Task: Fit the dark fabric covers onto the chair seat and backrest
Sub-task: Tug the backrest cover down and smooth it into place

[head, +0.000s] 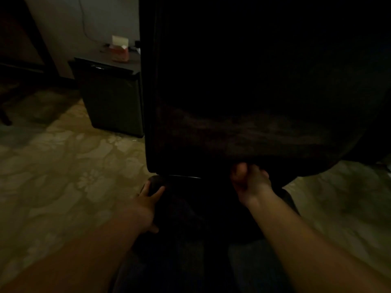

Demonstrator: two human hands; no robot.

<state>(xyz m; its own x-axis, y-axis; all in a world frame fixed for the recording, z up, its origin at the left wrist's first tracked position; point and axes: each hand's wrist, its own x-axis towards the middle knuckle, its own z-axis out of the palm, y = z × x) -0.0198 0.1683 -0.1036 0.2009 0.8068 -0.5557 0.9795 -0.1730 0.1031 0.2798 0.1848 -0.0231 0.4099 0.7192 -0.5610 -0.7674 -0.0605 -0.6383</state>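
Low in the frame's centre, the right hand [249,182] grips the backrest cover [243,132] hem, likely tugging it down, while the left hand [148,206], fingers straight, steadies the seat [190,208].

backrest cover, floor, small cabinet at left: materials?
Backrest cover: dark, matte cloth, probably; its hem sags in soft folds. Floor: likely carpet, pale floral pattern, no shine. Cabinet: dark, smooth, hard panels; metal or laminate, too dim to tell.
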